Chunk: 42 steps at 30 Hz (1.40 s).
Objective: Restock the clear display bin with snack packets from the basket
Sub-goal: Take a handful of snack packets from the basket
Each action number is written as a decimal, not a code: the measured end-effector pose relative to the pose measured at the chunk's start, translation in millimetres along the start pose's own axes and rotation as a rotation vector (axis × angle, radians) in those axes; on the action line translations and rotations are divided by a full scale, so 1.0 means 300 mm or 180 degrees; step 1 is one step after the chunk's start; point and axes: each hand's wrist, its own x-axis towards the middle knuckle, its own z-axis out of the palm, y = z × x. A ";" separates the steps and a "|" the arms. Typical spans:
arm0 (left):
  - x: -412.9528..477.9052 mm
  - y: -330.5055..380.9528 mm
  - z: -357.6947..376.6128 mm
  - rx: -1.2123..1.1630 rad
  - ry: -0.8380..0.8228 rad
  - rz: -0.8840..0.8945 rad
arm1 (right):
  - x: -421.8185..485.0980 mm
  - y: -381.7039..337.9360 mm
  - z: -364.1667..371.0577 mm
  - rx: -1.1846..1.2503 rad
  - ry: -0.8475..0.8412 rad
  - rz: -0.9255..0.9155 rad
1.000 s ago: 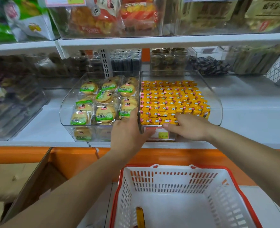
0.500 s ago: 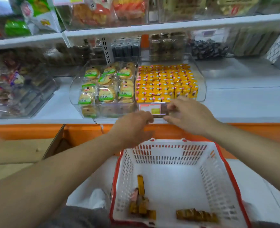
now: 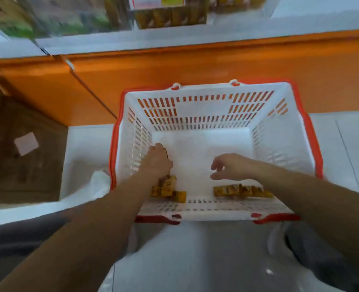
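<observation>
1. An orange panel (image 3: 195,66) runs below the white shelf edge (image 3: 174,39).
2. An open cardboard box (image 3: 22,175) stands on the left, with a pale square slip (image 3: 26,143) inside.
3. Blurred green packets (image 3: 16,20) sit at top left.
4. Pale floor tiles (image 3: 343,148) lie on the right.

I look straight down into a basket (image 3: 216,98) standing on the floor (image 3: 343,144), just in front of the shelf base (image 3: 195,66). Inside it, a cluster of snack packets (image 3: 170,189) lies in the near left corner. A row of packets (image 3: 242,190) lies along the near wall to the right, apart from the cluster. The left hand (image 3: 157,159) is inside by the left wall, just behind the cluster. The right hand (image 3: 229,165) hovers just behind the row. A cardboard box (image 3: 26,165) sits left of the basket. Above the base, the display bin (image 3: 170,17) stands on the shelf (image 3: 195,36).
</observation>
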 end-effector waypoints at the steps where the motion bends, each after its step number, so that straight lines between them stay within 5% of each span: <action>1: 0.022 -0.010 0.027 0.0002 -0.0016 -0.0120 | 0.015 0.029 0.028 -0.0060 -0.0139 0.0101; 7: 0.128 -0.022 0.107 -0.0033 -0.0156 -0.0192 | 0.062 0.133 0.105 -0.0214 -0.0890 0.0399; 13: 0.128 0.006 0.120 0.0172 0.0036 0.0101 | 0.094 0.099 0.128 -0.0396 -0.0664 0.0202; 17: 0.108 0.034 0.102 -0.0413 -0.0677 0.0296 | 0.083 0.094 0.121 -0.0539 -0.0954 0.0454; 22: 0.060 0.042 0.143 0.0606 -0.1381 0.0415 | 0.056 0.108 0.103 -0.0522 -0.1088 0.0461; 29: 0.025 0.052 0.146 0.1741 -0.1352 0.0718 | 0.049 0.117 0.094 -0.0040 -0.1190 0.0569; 42: 0.050 0.059 0.098 -0.0295 -0.1096 -0.0076 | 0.066 0.071 0.041 0.2076 -0.0154 0.0527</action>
